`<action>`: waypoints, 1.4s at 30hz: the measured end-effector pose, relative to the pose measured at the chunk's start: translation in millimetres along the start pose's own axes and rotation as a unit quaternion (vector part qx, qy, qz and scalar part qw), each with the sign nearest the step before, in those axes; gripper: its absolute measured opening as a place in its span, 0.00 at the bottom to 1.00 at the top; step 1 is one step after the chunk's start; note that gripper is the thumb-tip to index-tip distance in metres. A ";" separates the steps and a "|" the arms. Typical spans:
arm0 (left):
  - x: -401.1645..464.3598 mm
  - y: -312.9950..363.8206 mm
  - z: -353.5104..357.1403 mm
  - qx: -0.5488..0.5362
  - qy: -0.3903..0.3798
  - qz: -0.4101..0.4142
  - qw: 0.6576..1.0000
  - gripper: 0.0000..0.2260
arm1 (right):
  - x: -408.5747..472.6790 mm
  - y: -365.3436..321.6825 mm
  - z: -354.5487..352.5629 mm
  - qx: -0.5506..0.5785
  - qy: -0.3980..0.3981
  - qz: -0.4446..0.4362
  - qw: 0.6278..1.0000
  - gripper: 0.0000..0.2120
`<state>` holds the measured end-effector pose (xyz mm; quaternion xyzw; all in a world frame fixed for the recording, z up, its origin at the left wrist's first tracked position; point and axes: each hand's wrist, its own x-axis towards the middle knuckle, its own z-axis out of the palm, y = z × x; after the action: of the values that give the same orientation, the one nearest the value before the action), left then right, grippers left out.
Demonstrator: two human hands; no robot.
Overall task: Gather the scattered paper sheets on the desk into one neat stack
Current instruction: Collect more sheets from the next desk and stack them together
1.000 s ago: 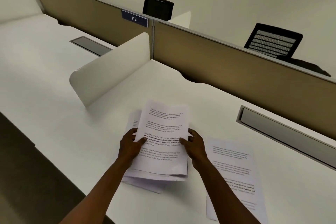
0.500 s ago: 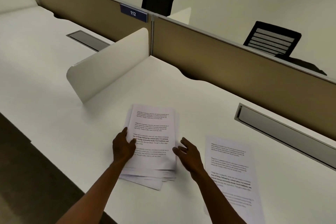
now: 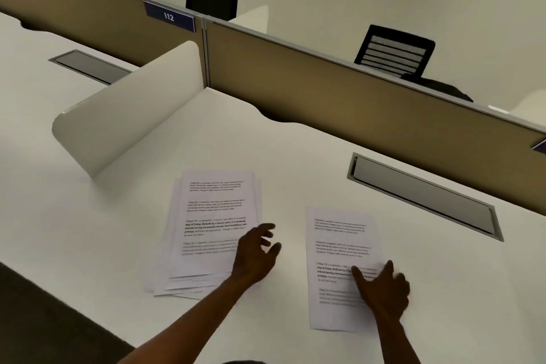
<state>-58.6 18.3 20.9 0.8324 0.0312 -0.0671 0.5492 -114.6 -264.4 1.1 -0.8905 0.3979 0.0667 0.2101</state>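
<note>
Paper stack [image 3: 212, 224]: printed sheets lying on the white desk [image 3: 295, 156], loosely piled; lower sheets fan out at the near and left edges, so the edges are not squared.
Single sheet [image 3: 339, 248]: a printed page flat on the desk to the right of the stack, apart from it, with bare desk between them.
Left hand [image 3: 255, 254]: over the stack's near right corner, fingers spread and relaxed, gripping nothing; whether it touches the paper is unclear.
Right hand [image 3: 384, 289]: lies on the single sheet's lower right part, thumb stretched across the print, fingers loosely extended at the sheet's right edge; blurred, no pinch visible.
Surroundings: a white side divider [image 3: 127, 109] left of the stack, a tan partition [image 3: 339, 97] with a "112" label [image 3: 169, 16], a grey cable tray [image 3: 422, 195] to the right, black chairs [image 3: 394, 52] behind.
</note>
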 end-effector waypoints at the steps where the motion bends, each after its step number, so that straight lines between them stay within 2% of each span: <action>1: -5.1 4.9 15.9 -0.003 -0.061 -0.017 0.998 0.20 | -1.6 2.7 -0.2 -0.017 -0.003 0.001 1.000 0.49; 3: -13.3 11.3 43.4 0.005 -0.154 -0.052 0.987 0.24 | -4.3 4.1 -0.4 -0.035 -0.004 -0.004 0.999 0.50; 5: -17.6 15.4 62.1 0.021 -0.195 -0.083 0.977 0.29 | -5.7 2.3 -1.3 -0.042 -0.004 -0.009 0.999 0.51; 10: -20.0 25.7 82.5 0.001 -0.229 -0.116 0.967 0.39 | -8.3 -3.2 -6.6 -0.050 0.003 -0.020 0.999 0.48; 16: -14.8 23.9 86.7 -0.158 -0.212 -0.210 0.941 0.46 | -11.0 -3.7 -9.8 -0.036 0.020 -0.031 0.999 0.45; 19: -13.2 25.8 84.7 -0.236 -0.223 -0.253 0.911 0.53 | -14.9 -7.3 -12.2 -0.015 0.027 -0.029 0.999 0.44; 21: -10.8 28.6 81.3 -0.256 -0.226 -0.272 0.900 0.49 | -18.1 -11.0 -12.6 0.023 0.021 -0.030 0.999 0.44; 24: -6.2 30.5 77.6 -0.247 -0.241 -0.264 0.901 0.33 | -24.8 -18.0 -11.4 0.073 0.006 -0.029 0.997 0.43; 28: -5.4 32.3 77.0 -0.258 -0.249 -0.255 0.898 0.29 | -36.7 -30.3 -8.3 0.110 -0.022 -0.038 0.993 0.41; 31: -6.6 34.6 75.3 -0.297 -0.246 -0.255 0.887 0.30 | -51.3 -41.3 -6.6 0.194 -0.057 -0.042 0.979 0.38; 34: -6.5 37.5 67.3 -0.359 -0.237 -0.252 0.867 0.31 | -59.6 -50.4 -1.5 0.310 -0.111 -0.010 0.944 0.34; 37: -3.5 38.6 55.3 -0.387 -0.244 -0.211 0.864 0.35 | -61.2 -60.7 2.8 0.428 -0.172 0.020 0.887 0.30; 39: -2.0 39.6 43.5 -0.398 -0.256 -0.179 0.862 0.33 | -60.3 -68.0 9.2 0.522 -0.236 0.070 0.817 0.26; 42: -1.6 43.6 19.7 -0.418 -0.267 -0.147 0.856 0.29 | -59.9 -76.7 18.6 0.614 -0.339 0.140 0.699 0.36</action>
<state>-56.3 -17.0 53.2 0.4605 0.0305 -0.3478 0.8161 -97.6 -170.0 26.1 -0.4154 0.3721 0.1341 0.8191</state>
